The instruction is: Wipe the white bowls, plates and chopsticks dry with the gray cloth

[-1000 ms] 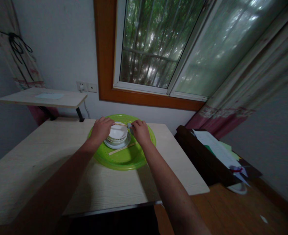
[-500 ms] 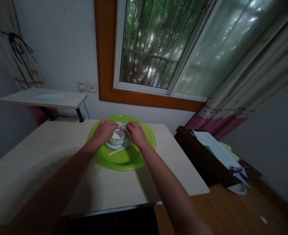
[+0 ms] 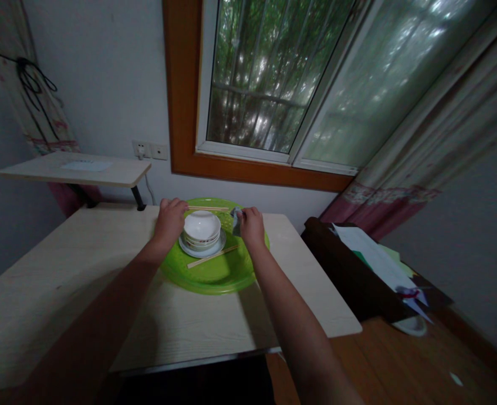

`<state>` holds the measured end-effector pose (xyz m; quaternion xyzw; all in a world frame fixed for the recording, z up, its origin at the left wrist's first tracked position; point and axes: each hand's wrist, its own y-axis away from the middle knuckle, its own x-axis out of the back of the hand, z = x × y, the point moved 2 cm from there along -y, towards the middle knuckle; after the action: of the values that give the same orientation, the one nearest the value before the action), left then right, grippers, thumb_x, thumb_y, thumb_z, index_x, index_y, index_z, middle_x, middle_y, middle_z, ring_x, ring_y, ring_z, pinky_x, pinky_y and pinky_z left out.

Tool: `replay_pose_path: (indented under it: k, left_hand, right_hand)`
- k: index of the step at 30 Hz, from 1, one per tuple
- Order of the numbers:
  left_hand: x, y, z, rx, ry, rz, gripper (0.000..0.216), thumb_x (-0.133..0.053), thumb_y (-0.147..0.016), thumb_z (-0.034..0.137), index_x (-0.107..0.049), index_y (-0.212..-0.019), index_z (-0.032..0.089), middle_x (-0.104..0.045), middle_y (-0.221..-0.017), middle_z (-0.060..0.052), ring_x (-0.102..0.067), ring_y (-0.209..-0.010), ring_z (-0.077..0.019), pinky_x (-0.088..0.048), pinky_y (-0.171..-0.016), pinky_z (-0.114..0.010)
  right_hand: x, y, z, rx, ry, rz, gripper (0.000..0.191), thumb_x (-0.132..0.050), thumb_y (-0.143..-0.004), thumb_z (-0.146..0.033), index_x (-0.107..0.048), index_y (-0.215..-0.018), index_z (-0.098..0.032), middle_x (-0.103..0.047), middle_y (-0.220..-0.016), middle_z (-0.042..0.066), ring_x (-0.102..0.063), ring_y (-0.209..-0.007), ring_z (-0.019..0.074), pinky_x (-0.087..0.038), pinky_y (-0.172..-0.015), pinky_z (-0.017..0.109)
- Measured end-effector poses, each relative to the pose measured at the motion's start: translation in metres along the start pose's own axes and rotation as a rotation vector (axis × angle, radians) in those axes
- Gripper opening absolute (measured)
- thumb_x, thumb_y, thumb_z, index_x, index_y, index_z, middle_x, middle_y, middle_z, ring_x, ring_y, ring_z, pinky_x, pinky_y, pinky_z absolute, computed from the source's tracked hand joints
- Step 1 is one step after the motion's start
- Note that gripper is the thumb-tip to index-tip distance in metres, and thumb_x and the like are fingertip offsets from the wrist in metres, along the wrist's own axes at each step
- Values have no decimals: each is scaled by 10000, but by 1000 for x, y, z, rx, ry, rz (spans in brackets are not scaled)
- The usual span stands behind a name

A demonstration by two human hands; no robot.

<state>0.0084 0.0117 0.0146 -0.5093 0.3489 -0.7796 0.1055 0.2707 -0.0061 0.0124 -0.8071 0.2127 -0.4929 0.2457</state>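
My left hand (image 3: 171, 220) is closed at the fingertips on a pair of light wooden chopsticks (image 3: 208, 208), which point sideways above the far part of a round green tray (image 3: 214, 286). A grey cloth (image 3: 236, 222) hangs from my closed right hand (image 3: 251, 226), near the chopsticks' far ends. Between and below my hands stands a stack of white bowls (image 3: 201, 226) on a white plate (image 3: 217, 248). More chopsticks (image 3: 204, 261) lie slanted on the tray in front of the plate.
The tray rests on a pale wooden table (image 3: 189, 326). At the left back stands a small raised shelf (image 3: 75, 169) with a paper on it. A dark brown piece of furniture (image 3: 345, 270) holding papers is right of the table. Behind are a wall and a window (image 3: 269, 84).
My hands have moved apart from above the bowls. The left went left with the chopsticks, and the right went right with the cloth, uncovering the bowls and the length of the chopsticks.
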Motion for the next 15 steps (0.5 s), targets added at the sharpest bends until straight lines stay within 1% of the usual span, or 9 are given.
replay_pose_path:
  k: [2,5,8,11,13,15]
  left_hand:
    - [1,0,2,-33,-13,-14,266,-423,-929,137,-682,-977,175,-675,-984,-87,-510,-947,-275,-414,-898,-423]
    - [2,3,9,-94,-49,-55,253,-447,-922,149,-690,-985,180,-679,-986,-90,-504,-964,-286,-417,-888,-430]
    - [1,4,15,-140,-73,-101,238,-472,-918,161,-697,-992,182,-687,-994,-98,-512,-970,-284,-421,-889,-427]
    - [-2,5,21,-228,-44,-139,237,-478,-928,176,-699,-1013,168,-691,-999,-109,-524,-981,-275,-427,-909,-416]
    - [-4,5,24,-288,-4,-144,238,-475,-940,192,-695,-1024,154,-688,-998,-113,-528,-995,-273,-432,-916,-407]
    - [-6,5,25,-325,39,-140,234,-473,-952,218,-690,-1007,148,-684,-979,-115,-533,-995,-273,-438,-909,-404]
  right_hand:
    - [2,-2,4,-17,-85,90,208,-509,-980,-264,-690,-966,-162,-633,-981,97,-541,-947,226,-415,-879,343]
    - [8,-2,1,20,-214,212,219,-501,-984,-299,-678,-994,-171,-623,-995,92,-539,-966,225,-431,-902,360]
    - [13,0,-9,117,-320,239,209,-516,-981,-315,-678,-1017,-187,-620,-1020,87,-543,-999,223,-442,-927,370]
    - [13,3,-24,243,-365,151,200,-545,-973,-320,-689,-1056,-209,-627,-1092,90,-552,-1061,225,-447,-963,376]
    - [9,6,-33,336,-359,40,203,-556,-971,-318,-693,-1087,-224,-631,-1141,89,-554,-1096,224,-447,-982,373]
    - [4,9,-40,424,-323,-77,202,-564,-970,-313,-694,-1096,-222,-645,-1125,88,-563,-1083,222,-450,-978,367]
